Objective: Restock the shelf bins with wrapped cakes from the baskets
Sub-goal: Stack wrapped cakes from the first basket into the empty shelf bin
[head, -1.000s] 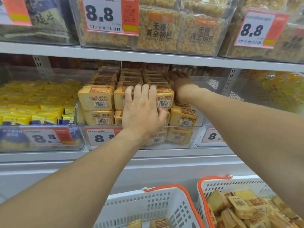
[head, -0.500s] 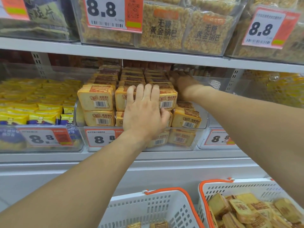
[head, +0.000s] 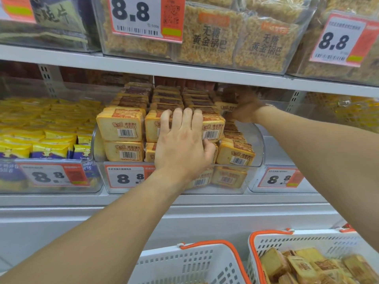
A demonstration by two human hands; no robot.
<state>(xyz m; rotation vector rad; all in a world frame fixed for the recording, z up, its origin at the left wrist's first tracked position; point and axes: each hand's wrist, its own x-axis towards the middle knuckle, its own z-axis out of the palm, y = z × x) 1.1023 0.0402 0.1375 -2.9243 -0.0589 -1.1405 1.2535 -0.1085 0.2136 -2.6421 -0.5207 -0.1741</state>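
At the middle shelf, head view, the left hand (head: 182, 144) pressed flat, fingers straight, against the front wrapped cakes (head: 123, 128) in the clear bin (head: 254, 140). The right hand (head: 244, 107) reached deep beside the rear rows; its grip could not be determined. Releasing pressure risked the stacked front row toppling forward. Cakes stood on edge, barcoded faces outward, rows running front to back. More lay in the right basket (head: 266, 240).
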